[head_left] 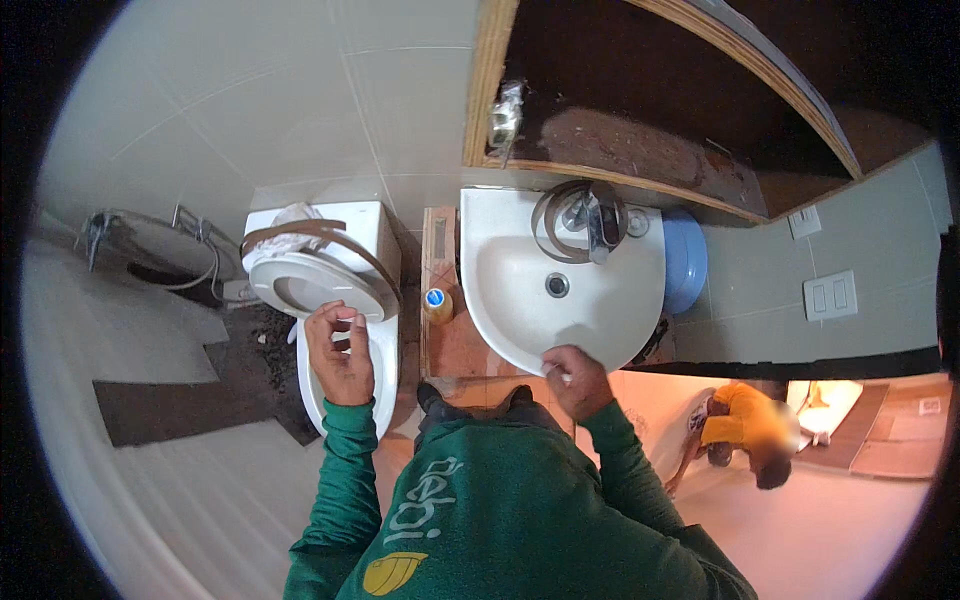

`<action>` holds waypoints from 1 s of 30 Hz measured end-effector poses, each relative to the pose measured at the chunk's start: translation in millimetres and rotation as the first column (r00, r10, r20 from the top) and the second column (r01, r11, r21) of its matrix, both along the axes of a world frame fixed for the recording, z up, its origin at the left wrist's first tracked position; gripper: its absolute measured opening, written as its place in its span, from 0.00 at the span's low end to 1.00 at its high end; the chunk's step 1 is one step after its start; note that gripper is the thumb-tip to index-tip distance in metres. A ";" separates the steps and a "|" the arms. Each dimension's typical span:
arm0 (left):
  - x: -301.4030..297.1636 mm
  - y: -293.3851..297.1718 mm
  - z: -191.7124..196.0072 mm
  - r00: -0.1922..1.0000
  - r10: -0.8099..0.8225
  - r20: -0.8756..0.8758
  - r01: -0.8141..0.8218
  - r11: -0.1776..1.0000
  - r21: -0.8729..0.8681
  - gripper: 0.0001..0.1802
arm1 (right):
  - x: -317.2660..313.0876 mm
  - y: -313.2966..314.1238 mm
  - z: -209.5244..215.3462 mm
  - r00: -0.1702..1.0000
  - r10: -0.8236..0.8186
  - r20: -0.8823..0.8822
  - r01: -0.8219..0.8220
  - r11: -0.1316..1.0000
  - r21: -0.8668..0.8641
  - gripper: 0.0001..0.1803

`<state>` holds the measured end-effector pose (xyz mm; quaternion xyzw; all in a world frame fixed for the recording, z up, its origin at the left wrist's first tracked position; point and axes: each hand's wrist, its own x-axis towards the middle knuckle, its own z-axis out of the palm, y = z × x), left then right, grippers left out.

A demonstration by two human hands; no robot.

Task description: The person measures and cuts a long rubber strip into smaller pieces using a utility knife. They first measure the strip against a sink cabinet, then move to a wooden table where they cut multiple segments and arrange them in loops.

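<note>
My left hand (342, 360) hovers over the front of the toilet (312, 385), close to its raised-looking white lid (318, 285). Its fingers are loosely bent and apart, with nothing visible in them. A coiled brown strip (370, 258) and a crumpled white cloth or bag (293, 228) lie across the toilet's tank. At the front rim of the white washbasin (490, 300) is my right hand (580, 382), with its fingers curled together; whether it holds something small is hidden. Another coil of brown strip (543, 232) hangs around the basin's faucet (603, 230).
A small jar with a blue lid (437, 302) stands on the ledge between toilet and basin. Above the basin is an open wooden cabinet (620, 163). A blue basin (686, 262) sits behind it. At the lower right, another person in a yellow shirt (742, 420) bends down.
</note>
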<state>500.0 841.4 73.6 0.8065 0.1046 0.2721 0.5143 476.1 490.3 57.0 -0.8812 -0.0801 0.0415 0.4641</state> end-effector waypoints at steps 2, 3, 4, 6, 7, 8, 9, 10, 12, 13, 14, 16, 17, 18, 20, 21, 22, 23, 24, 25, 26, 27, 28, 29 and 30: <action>9.8 0.9 5.1 0.999 -0.003 0.035 0.004 0.999 -0.034 0.07 | 6.0 -15.5 -6.3 0.971 -0.221 -0.091 0.212 0.973 -0.095 0.11; 12.9 -2.0 6.7 0.999 0.028 0.017 -0.026 0.997 -0.074 0.07 | 8.1 -26.0 -7.3 0.980 -0.200 -0.014 0.198 0.976 -0.089 0.11; 13.0 -7.0 7.6 1.000 0.031 0.003 -0.030 0.993 -0.116 0.07 | 9.5 -36.6 -7.4 0.967 -0.252 -0.024 0.249 0.963 -0.101 0.11; 10.2 -21.1 9.0 0.999 0.039 -0.011 -0.040 0.976 -0.213 0.07 | 10.9 -52.8 -8.1 0.959 -0.283 -0.024 0.279 0.955 -0.097 0.12; 9.0 -31.0 7.7 0.999 0.026 0.031 -0.017 0.963 -0.268 0.08 | 11.2 -61.3 -8.3 0.959 -0.284 -0.002 0.282 0.954 -0.098 0.12; 5.2 -40.5 6.7 1.000 0.006 0.008 -0.004 0.957 -0.291 0.09 | 11.9 -69.3 -9.0 0.963 -0.266 0.030 0.268 0.962 -0.052 0.11; -0.9 -49.9 5.8 1.000 -0.016 -0.013 0.011 0.942 -0.335 0.10 | 12.7 -76.3 -10.8 0.965 -0.260 0.007 0.259 0.957 -0.132 0.11; -7.3 -58.2 4.5 0.999 -0.030 -0.028 0.017 0.930 -0.367 0.11 | 13.4 -82.6 -13.5 0.964 -0.265 0.017 0.265 0.956 -0.122 0.11; -19.2 -76.9 -1.6 0.998 -0.007 -0.069 -0.019 0.929 -0.370 0.13 | 13.4 -92.1 -22.2 0.965 -0.263 0.013 0.263 0.962 -0.074 0.11; -29.2 -83.3 -2.8 0.995 -0.003 -0.098 -0.031 0.937 -0.347 0.13 | 13.6 -97.0 -27.4 0.969 -0.247 0.017 0.248 0.968 -0.047 0.12; -37.3 -90.6 -4.6 0.992 -0.003 -0.129 -0.040 0.942 -0.335 0.13 | 16.0 -101.6 -33.7 0.968 -0.251 -0.014 0.250 0.967 -0.057 0.12; -50.4 -106.4 -8.0 0.992 0.001 -0.129 -0.041 0.951 -0.307 0.12 | 22.4 -112.3 -46.0 0.955 -0.276 -0.108 0.268 0.960 -0.076 0.12; -56.1 -113.2 -8.1 0.990 0.015 -0.141 -0.057 0.952 -0.300 0.11 | 29.3 -118.5 -51.6 0.965 -0.259 0.047 0.263 0.949 -0.172 0.11; -60.9 -119.9 -6.9 0.996 -0.008 -0.091 -0.018 0.961 -0.276 0.11 | 40.5 -124.7 -57.2 0.938 -0.335 0.084 0.344 0.932 -0.115 0.12; -64.7 -134.0 -2.0 0.998 -0.064 0.019 0.066 0.968 -0.241 0.10 | 80.8 -134.7 -68.0 0.872 -0.461 0.165 0.465 0.885 0.017 0.15; -69.0 -141.1 2.9 0.998 -0.035 -0.055 0.024 0.983 -0.183 0.09 | 105.7 -142.8 -71.7 0.855 -0.467 0.225 0.476 0.879 0.019 0.18; -70.2 -147.5 8.0 0.997 -0.043 -0.061 0.033 0.988 -0.152 0.09 | 133.5 -151.6 -74.2 0.845 -0.484 0.228 0.500 0.866 -0.015 0.21; -72.3 -153.5 13.7 0.996 -0.055 -0.073 0.046 0.991 -0.125 0.09 | 160.8 -158.8 -76.1 0.845 -0.437 0.309 0.465 0.885 -0.022 0.25; -74.1 -159.9 19.3 0.994 -0.065 -0.088 0.056 0.994 -0.098 0.09 | 186.8 -163.9 -77.6 0.846 -0.420 0.328 0.459 0.887 -0.049 0.28; -75.8 -167.0 23.7 0.996 -0.070 -0.048 0.066 0.995 -0.078 0.09 | 210.4 -165.9 -78.7 0.844 -0.363 0.395 0.438 0.892 -0.117 0.30; -78.5 -173.1 28.1 0.996 -0.081 -0.036 0.081 0.997 -0.015 0.08 | 232.5 -166.2 -78.5 0.837 -0.311 0.450 0.430 0.883 -0.190 0.31; -82.4 -178.3 31.8 0.995 -0.093 -0.025 0.094 0.995 0.039 0.09 | 252.1 -163.9 -78.0 0.817 -0.244 0.522 0.423 0.870 -0.255 0.32; -87.3 -182.9 34.6 0.995 -0.099 -0.020 0.100 0.992 0.080 0.09 | 268.8 -161.0 -77.2 0.893 -0.225 0.390 0.363 0.871 -0.330 0.33; -93.2 -187.9 36.3 0.997 -0.075 -0.025 0.076 0.997 0.023 0.07 | 283.3 -159.2 -76.4 0.942 -0.196 0.272 0.294 0.871 -0.394 0.34; -97.8 -189.6 37.7 0.997 -0.067 -0.028 0.068 0.997 0.031 0.07 | 295.2 -156.9 -76.6 0.975 -0.162 0.151 0.213 0.868 -0.448 0.34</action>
